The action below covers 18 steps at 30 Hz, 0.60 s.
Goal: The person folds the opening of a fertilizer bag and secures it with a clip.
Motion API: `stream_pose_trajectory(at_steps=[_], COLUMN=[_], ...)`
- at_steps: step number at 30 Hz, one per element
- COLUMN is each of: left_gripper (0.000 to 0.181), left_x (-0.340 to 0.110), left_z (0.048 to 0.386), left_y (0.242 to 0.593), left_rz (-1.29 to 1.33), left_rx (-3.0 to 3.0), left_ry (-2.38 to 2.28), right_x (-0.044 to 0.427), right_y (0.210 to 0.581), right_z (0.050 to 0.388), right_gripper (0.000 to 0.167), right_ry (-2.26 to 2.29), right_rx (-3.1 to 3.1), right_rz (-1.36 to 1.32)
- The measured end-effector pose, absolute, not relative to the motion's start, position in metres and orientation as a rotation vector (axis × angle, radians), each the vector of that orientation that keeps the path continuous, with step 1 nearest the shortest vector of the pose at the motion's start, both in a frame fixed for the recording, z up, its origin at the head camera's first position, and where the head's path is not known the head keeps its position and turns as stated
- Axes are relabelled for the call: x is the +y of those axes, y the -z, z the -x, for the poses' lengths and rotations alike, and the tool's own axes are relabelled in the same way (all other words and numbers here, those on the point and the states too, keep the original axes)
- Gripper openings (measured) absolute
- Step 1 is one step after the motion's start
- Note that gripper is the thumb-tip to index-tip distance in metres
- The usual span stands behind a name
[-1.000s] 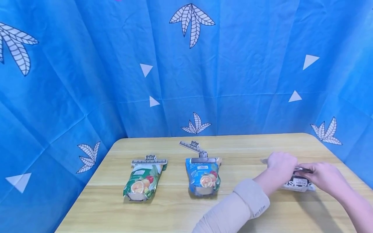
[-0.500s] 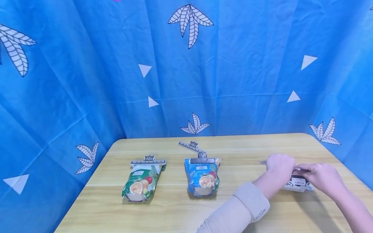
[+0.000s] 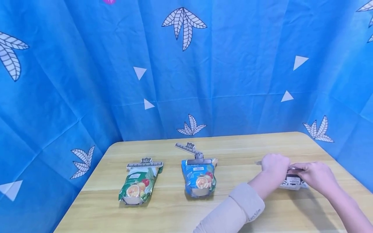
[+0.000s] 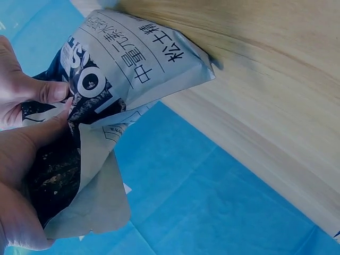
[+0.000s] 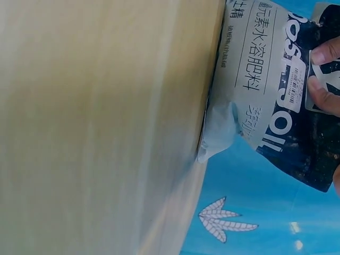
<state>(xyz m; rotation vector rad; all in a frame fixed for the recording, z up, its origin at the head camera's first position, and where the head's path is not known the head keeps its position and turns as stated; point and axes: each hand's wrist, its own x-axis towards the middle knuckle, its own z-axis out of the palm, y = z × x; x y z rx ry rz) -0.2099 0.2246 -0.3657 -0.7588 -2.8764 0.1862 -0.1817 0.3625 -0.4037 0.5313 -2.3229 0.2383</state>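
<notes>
Your left grip [image 3: 274,166] and right grip [image 3: 316,174] both pinch the upper part of the black-and-white bag [image 3: 292,182], toward the right edge of the table [image 3: 233,171]. Its film looks soft and slick, apt to crease; the full base probably carries the weight, so take hold of the thinner top. The blue bag [image 3: 199,179] is nearer the table's middle, the green bag [image 3: 139,186] toward its left edge.
</notes>
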Motion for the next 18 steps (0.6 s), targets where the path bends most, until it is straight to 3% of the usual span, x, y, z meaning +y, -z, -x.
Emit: stream_pose_trajectory(at_steps=[8, 14, 18], left_gripper=[0.009, 0.009, 0.011], left_x=[0.214, 0.197, 0.190], left_z=[0.214, 0.215, 0.213], left_y=[0.366, 0.363, 0.361], left_rz=[0.640, 0.649, 0.652], left_rx=[-2.963, -2.958, -2.947], left_ry=[-0.137, -0.159, -0.188], right_x=[0.348, 0.335, 0.332], right_y=[0.406, 0.401, 0.397], right_z=[0.188, 0.193, 0.195], right_gripper=[0.068, 0.020, 0.018], right_ry=[-0.259, -0.269, -0.285], right_rx=[-2.288, -2.346, -2.384], right_rz=[-0.581, -0.624, -0.673])
